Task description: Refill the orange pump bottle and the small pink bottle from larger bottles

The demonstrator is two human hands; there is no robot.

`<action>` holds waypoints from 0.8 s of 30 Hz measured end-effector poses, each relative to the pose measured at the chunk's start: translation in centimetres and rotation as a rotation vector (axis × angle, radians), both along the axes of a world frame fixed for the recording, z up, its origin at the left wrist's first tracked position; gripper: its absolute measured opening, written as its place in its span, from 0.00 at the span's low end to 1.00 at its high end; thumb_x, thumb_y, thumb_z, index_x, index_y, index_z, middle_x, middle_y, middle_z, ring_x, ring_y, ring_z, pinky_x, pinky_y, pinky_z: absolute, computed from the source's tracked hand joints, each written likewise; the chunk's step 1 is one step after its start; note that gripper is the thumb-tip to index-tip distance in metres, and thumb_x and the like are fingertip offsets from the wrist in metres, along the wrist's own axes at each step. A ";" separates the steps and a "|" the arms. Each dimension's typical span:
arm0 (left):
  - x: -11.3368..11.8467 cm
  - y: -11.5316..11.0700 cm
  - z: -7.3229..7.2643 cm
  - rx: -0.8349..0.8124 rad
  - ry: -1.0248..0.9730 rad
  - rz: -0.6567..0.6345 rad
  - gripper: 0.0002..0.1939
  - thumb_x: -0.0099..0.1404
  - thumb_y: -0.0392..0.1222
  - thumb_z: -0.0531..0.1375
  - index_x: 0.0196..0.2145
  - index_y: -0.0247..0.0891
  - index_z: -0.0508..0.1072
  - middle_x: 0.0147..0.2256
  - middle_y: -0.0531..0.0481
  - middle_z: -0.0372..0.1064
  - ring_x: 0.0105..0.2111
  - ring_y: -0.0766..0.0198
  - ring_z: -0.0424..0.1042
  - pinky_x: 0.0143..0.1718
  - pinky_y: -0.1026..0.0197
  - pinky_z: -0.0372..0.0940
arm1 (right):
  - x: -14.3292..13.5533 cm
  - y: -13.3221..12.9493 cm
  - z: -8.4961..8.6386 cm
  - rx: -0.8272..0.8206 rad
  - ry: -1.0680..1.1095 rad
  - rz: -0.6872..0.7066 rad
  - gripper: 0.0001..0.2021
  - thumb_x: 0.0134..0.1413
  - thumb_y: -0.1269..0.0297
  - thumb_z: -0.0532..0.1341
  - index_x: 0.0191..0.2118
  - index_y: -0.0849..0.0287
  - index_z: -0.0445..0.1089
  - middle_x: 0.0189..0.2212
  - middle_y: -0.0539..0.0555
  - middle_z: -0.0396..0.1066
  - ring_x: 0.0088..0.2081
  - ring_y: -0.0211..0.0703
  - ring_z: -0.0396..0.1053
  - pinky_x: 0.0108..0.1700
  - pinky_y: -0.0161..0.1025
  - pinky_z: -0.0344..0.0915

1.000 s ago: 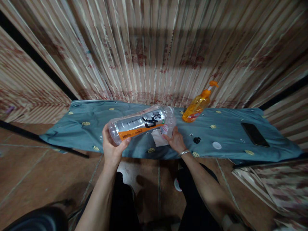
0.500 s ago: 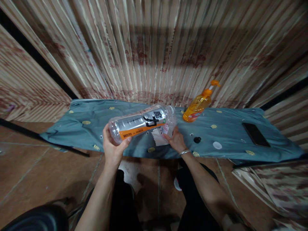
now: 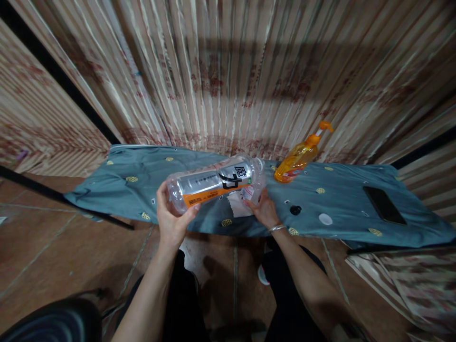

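My left hand is wrapped around the base of a large clear plastic bottle with a silver and orange label. The bottle lies tilted across the space above the bench, its uncapped-looking mouth pointing right. Below and beside its neck, my right hand grips a small clear plastic container with pinkish print. The large bottle partly covers that container, so its shape and contents are unclear. A white paper or cloth piece lies under it. Whether liquid passes between the two cannot be made out.
An orange pump bottle stands at the back of the cloth-covered bench. Right of my right hand are a small black cap-like piece, a white disc and a dark phone. A striped curtain hangs behind.
The whole view has shifted slightly, so the bench and its things appear a little farther right. Both hands keep their holds, and the large bottle stays tilted much as before.
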State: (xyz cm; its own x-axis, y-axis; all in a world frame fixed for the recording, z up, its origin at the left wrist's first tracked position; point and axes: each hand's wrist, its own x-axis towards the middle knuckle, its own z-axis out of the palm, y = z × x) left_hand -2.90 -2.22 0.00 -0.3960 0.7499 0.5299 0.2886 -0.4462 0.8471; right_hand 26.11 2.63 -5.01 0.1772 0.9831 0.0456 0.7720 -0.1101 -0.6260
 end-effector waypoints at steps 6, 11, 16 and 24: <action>0.0 -0.1 0.1 -0.001 0.023 0.000 0.54 0.54 0.75 0.79 0.66 0.42 0.72 0.62 0.37 0.76 0.59 0.42 0.82 0.63 0.41 0.79 | 0.1 0.1 -0.3 0.025 0.009 -0.020 0.22 0.61 0.58 0.71 0.55 0.58 0.66 0.44 0.63 0.85 0.47 0.65 0.86 0.50 0.49 0.80; 0.0 -0.1 0.2 -0.003 0.041 0.012 0.54 0.54 0.76 0.78 0.67 0.42 0.71 0.62 0.37 0.76 0.59 0.42 0.82 0.62 0.42 0.79 | 0.1 0.1 -0.5 0.053 0.015 -0.024 0.21 0.60 0.58 0.72 0.52 0.55 0.65 0.41 0.61 0.84 0.46 0.64 0.86 0.47 0.48 0.79; 0.0 -0.3 0.8 -0.006 0.056 0.001 0.53 0.54 0.75 0.78 0.66 0.41 0.72 0.61 0.38 0.76 0.59 0.43 0.82 0.59 0.45 0.81 | 0.1 0.2 -0.7 0.064 -0.003 -0.019 0.20 0.60 0.59 0.72 0.52 0.55 0.65 0.39 0.59 0.84 0.45 0.64 0.86 0.47 0.48 0.79; 0.2 -0.4 1.2 -0.012 0.040 -0.007 0.54 0.53 0.76 0.79 0.66 0.41 0.72 0.61 0.38 0.77 0.58 0.43 0.83 0.60 0.44 0.81 | 0.3 0.1 -0.6 0.031 -0.015 0.004 0.21 0.63 0.59 0.70 0.56 0.58 0.65 0.43 0.63 0.85 0.48 0.62 0.86 0.51 0.48 0.79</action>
